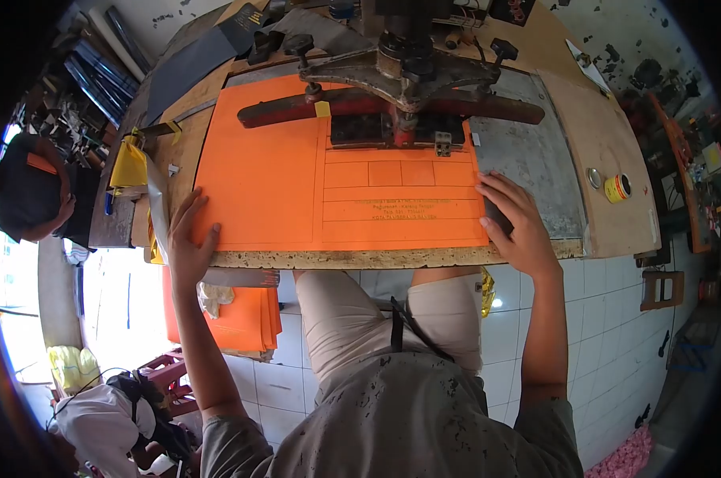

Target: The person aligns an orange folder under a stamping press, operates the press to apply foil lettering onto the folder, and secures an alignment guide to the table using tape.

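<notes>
An orange printed sheet (pixel 257 183) lies flat on the grey metal bed of a press (pixel 527 183). Small gold lettering (pixel 400 209) and ruled boxes show on its right half. My left hand (pixel 190 243) rests at the sheet's left edge, fingers stretched out. At the right edge, my right hand (pixel 521 225) touches the sheet with its fingers apart. Above the sheet's far part hangs the press head (pixel 408 103), with a dark block under it that hides some of the sheet. A small yellow piece (pixel 322 109) sits by the red-and-black crossbar.
An open yellow-labelled can (pixel 617 187) lies beside its lid (pixel 593 178) at the right. Yellow foil (pixel 131 163) hangs at the left. Below the bench is a stack of orange sheets (pixel 249 319). Other people are at the left (pixel 34 187) and lower left (pixel 97 422).
</notes>
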A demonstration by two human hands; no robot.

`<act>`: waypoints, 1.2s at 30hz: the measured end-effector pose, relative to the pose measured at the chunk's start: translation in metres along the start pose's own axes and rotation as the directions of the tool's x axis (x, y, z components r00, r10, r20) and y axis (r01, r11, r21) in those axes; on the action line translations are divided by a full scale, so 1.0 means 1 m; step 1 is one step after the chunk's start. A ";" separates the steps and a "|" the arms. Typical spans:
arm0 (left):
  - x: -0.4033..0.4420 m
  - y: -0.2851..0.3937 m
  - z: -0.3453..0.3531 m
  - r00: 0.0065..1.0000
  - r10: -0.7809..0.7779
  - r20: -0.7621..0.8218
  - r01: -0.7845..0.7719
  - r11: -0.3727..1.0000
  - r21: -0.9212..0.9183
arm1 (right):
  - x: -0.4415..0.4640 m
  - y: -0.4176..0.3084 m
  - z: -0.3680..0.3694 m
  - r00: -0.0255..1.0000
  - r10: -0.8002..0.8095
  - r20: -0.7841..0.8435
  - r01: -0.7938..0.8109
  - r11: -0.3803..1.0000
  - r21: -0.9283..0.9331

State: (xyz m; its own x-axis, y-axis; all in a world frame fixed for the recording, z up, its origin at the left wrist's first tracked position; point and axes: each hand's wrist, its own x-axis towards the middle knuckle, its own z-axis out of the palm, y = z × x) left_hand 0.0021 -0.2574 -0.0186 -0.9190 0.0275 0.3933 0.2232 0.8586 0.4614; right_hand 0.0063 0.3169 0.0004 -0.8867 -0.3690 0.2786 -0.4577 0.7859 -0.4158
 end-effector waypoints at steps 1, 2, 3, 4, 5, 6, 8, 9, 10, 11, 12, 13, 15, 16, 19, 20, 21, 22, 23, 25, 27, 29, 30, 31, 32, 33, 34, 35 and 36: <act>0.000 0.000 0.000 1.000 0.003 0.001 -0.003 1.000 0.006 | 0.000 -0.001 0.000 1.000 0.000 -0.001 0.000 1.000 0.003; 0.000 0.000 0.000 1.000 0.005 -0.002 -0.005 1.000 0.005 | 0.001 -0.001 0.000 1.000 0.001 -0.003 -0.001 1.000 0.006; 0.000 0.001 0.000 1.000 0.007 -0.004 -0.007 1.000 0.004 | 0.001 -0.002 0.000 1.000 0.002 -0.003 -0.002 1.000 0.010; 0.000 0.002 0.000 1.000 0.010 -0.007 -0.010 1.000 0.004 | 0.001 -0.002 0.000 1.000 0.001 -0.003 -0.001 1.000 0.008; 0.001 0.002 0.000 1.000 0.008 -0.007 -0.008 1.000 0.004 | 0.001 -0.001 0.000 1.000 0.000 -0.003 0.000 1.000 0.006; 0.001 0.002 0.000 1.000 0.006 -0.007 -0.006 1.000 0.004 | 0.001 -0.001 0.000 1.000 -0.001 -0.003 0.001 1.000 0.003; 0.001 0.001 0.000 1.000 0.002 -0.009 -0.002 1.000 0.001 | 0.001 -0.003 0.000 1.000 0.011 0.000 -0.011 1.000 0.007; 0.000 0.001 0.000 1.000 0.000 -0.010 0.000 1.000 -0.002 | 0.001 -0.003 0.000 1.000 0.017 0.002 -0.017 1.000 0.009; 0.000 0.001 0.001 1.000 -0.002 -0.011 0.002 1.000 -0.006 | 0.001 -0.003 0.000 1.000 0.016 0.003 -0.016 1.000 0.005; 0.000 0.001 0.000 1.000 -0.005 -0.008 0.005 1.000 -0.002 | 0.001 -0.003 0.000 1.000 0.015 0.005 -0.015 1.000 0.001; 0.000 0.002 0.000 1.000 -0.007 -0.006 0.007 1.000 0.004 | 0.002 -0.003 0.000 1.000 0.014 0.006 -0.014 1.000 -0.003; 0.001 0.003 0.000 1.000 -0.008 -0.005 0.008 1.000 0.009 | 0.002 -0.003 0.000 1.000 0.014 0.008 -0.014 1.000 -0.003; 0.001 0.004 0.000 1.000 0.000 -0.005 0.000 1.000 0.016 | 0.002 -0.003 -0.001 1.000 0.016 0.010 -0.016 1.000 -0.002; 0.001 0.004 0.000 1.000 0.005 -0.005 -0.005 1.000 0.019 | 0.002 -0.003 -0.001 1.000 0.019 0.013 -0.019 1.000 -0.001; 0.001 0.004 -0.001 1.000 -0.009 -0.006 0.009 1.000 -0.004 | 0.002 -0.004 -0.001 0.999 0.027 0.018 -0.027 1.000 -0.002; 0.001 0.005 -0.001 1.000 -0.012 -0.002 0.012 1.000 -0.004 | 0.002 -0.004 -0.001 0.999 0.026 0.018 -0.026 1.000 -0.006; 0.001 0.006 -0.001 1.000 -0.015 0.002 0.015 1.000 -0.004 | 0.002 -0.004 -0.001 1.000 0.025 0.019 -0.024 1.000 -0.010; 0.001 0.007 -0.002 1.000 -0.018 0.003 0.018 1.000 -0.004 | 0.002 -0.004 -0.002 0.999 0.026 0.020 -0.026 1.000 -0.007; 0.001 0.007 -0.002 1.000 -0.020 0.000 0.020 1.000 -0.004 | 0.001 -0.004 -0.002 0.999 0.026 0.021 -0.026 1.000 -0.005; 0.000 0.007 -0.002 1.000 -0.023 -0.009 0.023 1.000 -0.003 | 0.002 -0.003 -0.002 1.000 0.021 0.017 -0.021 1.000 -0.003; -0.002 0.004 -0.001 0.999 0.001 -0.043 -0.002 1.000 -0.010 | 0.001 -0.001 -0.001 1.000 0.017 0.015 -0.017 1.000 -0.001; -0.003 0.001 0.000 0.996 0.032 -0.089 -0.032 0.999 -0.006 | 0.001 -0.002 -0.002 1.000 0.019 0.008 -0.019 1.000 0.011; -0.004 0.002 0.000 0.992 0.048 -0.114 -0.048 0.999 0.003 | 0.001 -0.003 -0.003 1.000 0.020 0.005 -0.020 1.000 0.016; -0.006 0.001 0.001 0.988 0.066 -0.141 -0.065 0.998 0.013 | 0.002 -0.004 -0.004 1.000 0.020 -0.008 -0.020 0.999 0.025; -0.007 0.000 0.001 0.983 0.073 -0.168 -0.071 0.997 0.020 | 0.002 -0.006 -0.004 1.000 0.021 -0.020 -0.021 0.999 0.034; -0.009 -0.002 0.002 0.977 0.082 -0.195 -0.078 0.997 0.028 | 0.001 -0.007 -0.004 0.999 0.023 -0.034 -0.021 0.999 0.043; -0.011 -0.004 0.004 0.971 0.092 -0.222 -0.086 0.996 0.037 | -0.001 -0.006 -0.003 0.998 0.011 -0.062 -0.008 0.999 0.044; -0.015 -0.005 0.007 0.957 0.092 -0.274 -0.079 0.995 0.058 | -0.004 -0.003 -0.002 0.996 -0.001 -0.089 0.005 0.999 0.045; -0.021 -0.005 0.010 0.941 0.094 -0.326 -0.072 0.994 0.080 | -0.006 0.000 -0.001 0.993 -0.014 -0.117 0.019 0.999 0.045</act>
State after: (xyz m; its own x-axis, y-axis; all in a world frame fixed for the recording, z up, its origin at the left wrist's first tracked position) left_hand 0.0167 -0.2573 -0.0373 -0.7378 -0.0601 0.6723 0.2618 0.8925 0.3672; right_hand 0.0115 0.3192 0.0000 -0.8666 -0.3188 0.3838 -0.4768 0.7558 -0.4487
